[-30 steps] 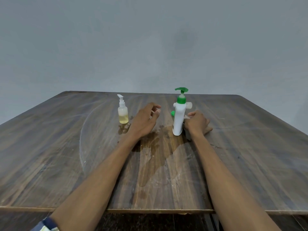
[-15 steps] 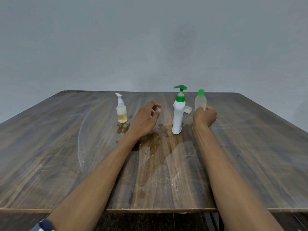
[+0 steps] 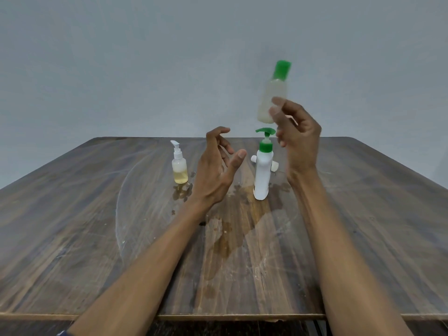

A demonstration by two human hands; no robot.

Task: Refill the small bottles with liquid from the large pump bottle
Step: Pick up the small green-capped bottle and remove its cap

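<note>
Wooden table (image 3: pixel 72 238), wet with spills at its centre. Right hand (image 3: pixel 299 141), raised above it, blurred: fingertips (image 3: pixel 278 103) meet the lower part of one tilted green-capped bottle (image 3: pixel 272 98); whether they pinch it cannot be told. Left hand (image 3: pixel 215 170), fingers spread and curved, grasps nothing. One large pump bottle (image 3: pixel 263 173) stands between the hands. One small pump bottle (image 3: pixel 180 167), partly filled with yellow liquid, stands left.
</note>
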